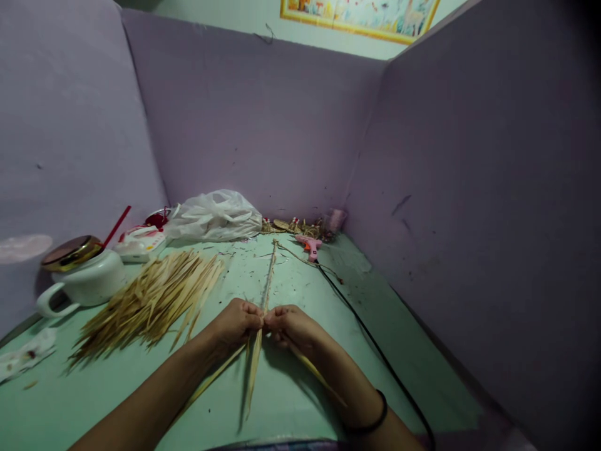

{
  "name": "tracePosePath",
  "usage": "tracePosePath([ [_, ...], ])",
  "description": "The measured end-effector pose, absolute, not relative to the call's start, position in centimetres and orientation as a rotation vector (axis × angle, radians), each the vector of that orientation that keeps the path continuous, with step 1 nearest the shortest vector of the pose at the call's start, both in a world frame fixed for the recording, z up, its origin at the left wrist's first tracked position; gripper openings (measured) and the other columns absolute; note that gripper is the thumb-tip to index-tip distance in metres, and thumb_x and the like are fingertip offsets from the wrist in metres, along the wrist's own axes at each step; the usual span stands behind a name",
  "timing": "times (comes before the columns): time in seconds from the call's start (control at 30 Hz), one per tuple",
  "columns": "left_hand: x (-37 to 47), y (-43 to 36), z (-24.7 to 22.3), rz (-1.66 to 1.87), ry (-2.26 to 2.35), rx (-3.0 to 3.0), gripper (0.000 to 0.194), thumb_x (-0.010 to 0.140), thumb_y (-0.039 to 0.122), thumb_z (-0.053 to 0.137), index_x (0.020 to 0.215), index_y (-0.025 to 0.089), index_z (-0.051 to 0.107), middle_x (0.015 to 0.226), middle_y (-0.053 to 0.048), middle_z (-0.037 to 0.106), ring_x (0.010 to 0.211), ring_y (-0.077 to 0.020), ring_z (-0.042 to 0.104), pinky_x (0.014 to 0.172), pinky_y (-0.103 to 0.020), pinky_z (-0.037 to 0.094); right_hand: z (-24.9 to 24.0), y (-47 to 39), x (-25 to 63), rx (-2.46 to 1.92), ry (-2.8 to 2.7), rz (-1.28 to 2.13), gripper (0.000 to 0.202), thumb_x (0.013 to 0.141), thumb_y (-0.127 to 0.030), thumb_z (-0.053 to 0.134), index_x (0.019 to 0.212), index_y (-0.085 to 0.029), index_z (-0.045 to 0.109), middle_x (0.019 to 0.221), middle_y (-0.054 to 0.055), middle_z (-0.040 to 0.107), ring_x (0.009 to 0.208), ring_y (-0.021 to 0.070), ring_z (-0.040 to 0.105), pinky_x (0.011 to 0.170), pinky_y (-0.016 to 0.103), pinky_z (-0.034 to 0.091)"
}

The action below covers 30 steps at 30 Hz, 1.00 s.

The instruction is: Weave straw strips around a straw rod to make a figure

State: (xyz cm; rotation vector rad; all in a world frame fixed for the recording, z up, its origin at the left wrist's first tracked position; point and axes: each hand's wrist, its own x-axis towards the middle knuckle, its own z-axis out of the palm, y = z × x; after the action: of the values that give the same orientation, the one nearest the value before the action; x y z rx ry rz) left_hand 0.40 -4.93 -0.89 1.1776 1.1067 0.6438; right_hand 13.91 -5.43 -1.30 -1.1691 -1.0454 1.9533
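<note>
Both of my hands meet over the middle of the table, at the near end of a thin braid of dried leaf strips. My left hand pinches the braid from the left. From the other side, my right hand closes its thumb and fingers on it. One loose strip hangs toward me between the hands. Another strip runs down past my left forearm, and a third lies under my right wrist. The braid's far end rests on the table near a thin cord.
A pile of dried leaf strips lies at left beside a white mug with a gold lid. A pink glue gun stands at the back, its black cable running down the right. A white plastic bag sits against the back panel.
</note>
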Motion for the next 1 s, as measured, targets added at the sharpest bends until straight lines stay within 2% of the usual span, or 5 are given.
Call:
tracePosePath([
  [0.1,0.3,-4.7,-1.1,0.599,1.159,1.238,0.012,0.049,0.023,0.050,0.043,0.016,0.042,0.031,0.009,0.027,0.030,-0.0024,0.018,0.036,-0.021,0.008,-1.8,-5.1,13.9,-1.324,-1.156,1.793,0.014,0.059,-0.016,0.056,0.047,-0.010,0.051,0.033,-0.004,0.039,0.028,0.0020,0.026,0.034,0.019,0.015],
  [0.2,0.0,-4.5,-1.3,0.556,1.222,1.376,0.013,0.050,0.023,0.048,0.041,0.016,0.042,0.031,0.008,0.027,0.031,-0.0034,0.019,0.037,-0.021,0.011,-2.2,-4.8,13.9,-1.358,-1.178,1.680,0.015,0.053,-0.017,0.061,0.044,-0.011,0.050,0.032,-0.005,0.040,0.030,0.0023,0.028,0.035,0.019,0.016],
  [0.43,0.1,-6.3,0.0,0.507,1.713,1.878,0.019,0.058,0.023,0.045,0.045,0.014,0.056,0.039,0.001,0.043,0.041,-0.0082,0.034,0.044,-0.021,0.019,-2.3,-5.0,13.6,-1.250,-1.215,1.741,0.009,0.054,-0.014,0.054,0.046,-0.012,0.052,0.033,-0.005,0.044,0.030,0.0018,0.026,0.036,0.019,0.016],
  [0.67,0.7,-8.1,-0.5,0.450,1.696,2.279,0.029,0.071,0.029,0.040,0.053,0.017,0.059,0.053,-0.006,0.055,0.049,-0.0133,0.045,0.051,-0.025,0.025,-2.4,-5.2,13.1,-1.301,-1.082,1.648,0.008,0.051,-0.010,0.053,0.048,-0.014,0.047,0.034,-0.006,0.043,0.031,0.0021,0.027,0.037,0.019,0.017],
  [1.0,1.5,-8.4,-1.3,0.386,1.584,2.304,0.022,0.066,0.023,0.042,0.054,0.016,0.059,0.053,-0.006,0.054,0.049,-0.0135,0.045,0.051,-0.026,0.029,-2.8,-5.0,13.3,-1.249,-1.125,1.720,0.005,0.050,-0.009,0.051,0.050,-0.013,0.049,0.033,-0.007,0.038,0.031,0.0029,0.027,0.037,0.020,0.016],
])
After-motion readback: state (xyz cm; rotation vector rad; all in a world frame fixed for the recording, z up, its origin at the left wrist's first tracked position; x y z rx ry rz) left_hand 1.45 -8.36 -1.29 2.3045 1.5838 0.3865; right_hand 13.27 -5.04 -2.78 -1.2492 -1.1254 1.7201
